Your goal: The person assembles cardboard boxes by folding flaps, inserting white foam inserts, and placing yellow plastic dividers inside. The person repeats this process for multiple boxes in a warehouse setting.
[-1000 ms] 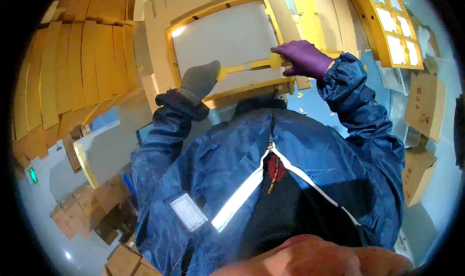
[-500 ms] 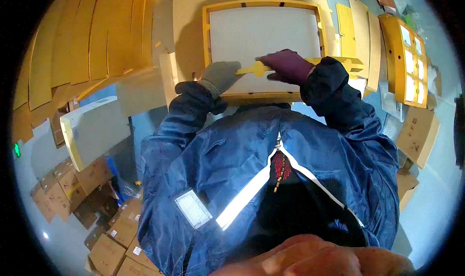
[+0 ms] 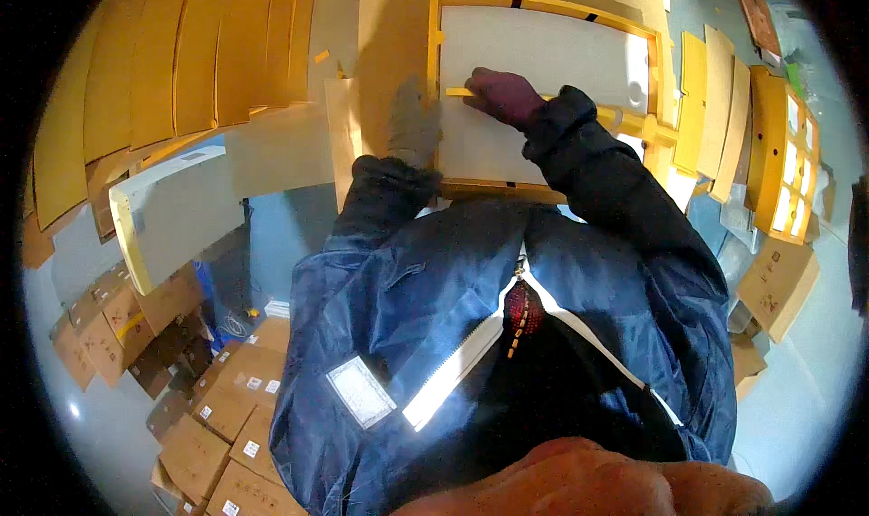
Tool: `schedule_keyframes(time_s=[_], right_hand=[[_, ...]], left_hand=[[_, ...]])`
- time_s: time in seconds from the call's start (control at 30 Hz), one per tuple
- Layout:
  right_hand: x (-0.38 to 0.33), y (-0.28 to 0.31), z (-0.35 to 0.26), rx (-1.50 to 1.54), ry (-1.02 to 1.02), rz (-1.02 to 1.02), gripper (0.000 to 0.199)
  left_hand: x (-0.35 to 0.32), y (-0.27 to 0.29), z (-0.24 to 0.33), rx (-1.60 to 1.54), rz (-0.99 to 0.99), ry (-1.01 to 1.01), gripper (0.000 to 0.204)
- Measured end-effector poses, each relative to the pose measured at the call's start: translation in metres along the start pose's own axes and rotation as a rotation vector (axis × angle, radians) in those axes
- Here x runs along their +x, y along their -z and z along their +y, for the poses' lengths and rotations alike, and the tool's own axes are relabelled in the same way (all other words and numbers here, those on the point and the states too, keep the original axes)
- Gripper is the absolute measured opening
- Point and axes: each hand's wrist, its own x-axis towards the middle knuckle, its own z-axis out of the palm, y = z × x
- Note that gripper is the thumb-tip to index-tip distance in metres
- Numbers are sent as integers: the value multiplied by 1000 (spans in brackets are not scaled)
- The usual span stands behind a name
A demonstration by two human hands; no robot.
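A shallow yellow frame [image 3: 548,4] with a pale grey-white panel [image 3: 552,52] inside lies on brown cardboard in front of me. My right hand [image 3: 505,98], in a maroon glove, is closed on a long yellow strip [image 3: 656,131]. The strip crosses above the panel, and its wider notched end reaches past the frame's right side. Beside the frame's left rail is my left hand [image 3: 415,129], in a grey glove, its fingers stretched out and somewhat blurred. It holds nothing that I can see.
Tall cardboard sheets [image 3: 149,59] stand at the left, above a white slab-like panel [image 3: 186,208]. Several cardboard boxes [image 3: 195,457] are stacked lower left. At the right are more yellow pieces [image 3: 690,104], a yellow frame with white panes [image 3: 769,154] and a carton [image 3: 777,285].
My left hand has left the strip's left end and moved to the frame's left rail. My right hand, still gripping the strip, has moved slightly farther away. The view has shifted, too.
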Motion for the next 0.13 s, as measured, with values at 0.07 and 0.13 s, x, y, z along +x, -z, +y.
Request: schedule_keyframes(time_s=[0.07, 0.13], right_hand=[[17, -8, 9, -96, -13, -69, 23], [24, -4, 5, -126, -74, -180, 26]], left_hand=[[14, -21, -27, 69, -50, 80, 56], [21, -38, -46, 105, -80, 129, 59]])
